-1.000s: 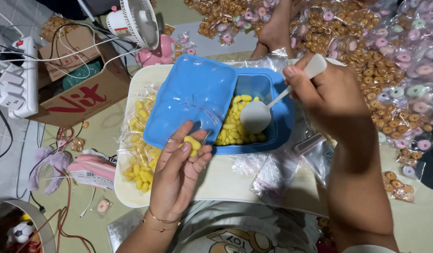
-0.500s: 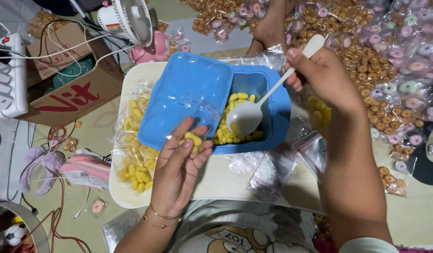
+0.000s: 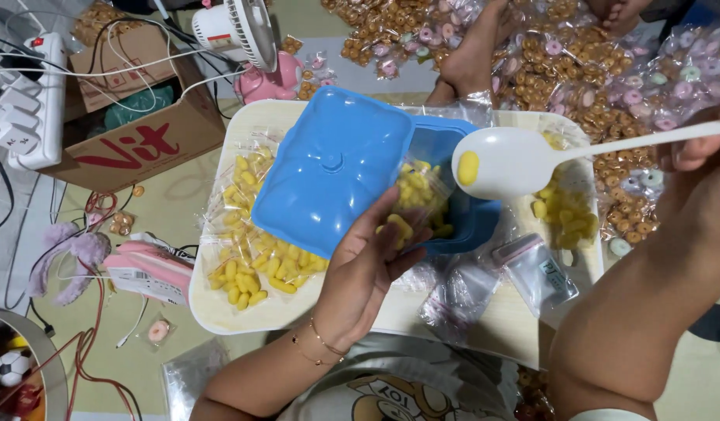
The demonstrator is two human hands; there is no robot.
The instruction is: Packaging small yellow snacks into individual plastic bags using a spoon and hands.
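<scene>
Cluttered floor, cream tray (image 3: 220, 312), blue lid (image 3: 329, 171); left hand (image 3: 368, 269) pinching clear bag (image 3: 418, 195), right hand (image 3: 703, 148) gripping white spoon (image 3: 508, 162)

You had brown carton (image 3: 142, 132) with red print at far left. Clear zip bag (image 3: 535, 269) with white label lay on board by your right arm. Sealed clear candy packets (image 3: 601, 70) heaped beyond.

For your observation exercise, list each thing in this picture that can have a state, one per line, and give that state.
Blue box: open, holding yellow pieces.
Blue lid: off, tilted over the box.
White spoon: lifted, one yellow piece in it.
Small clear bag: held open by left hand.
Right hand: gripping the spoon handle.
</scene>
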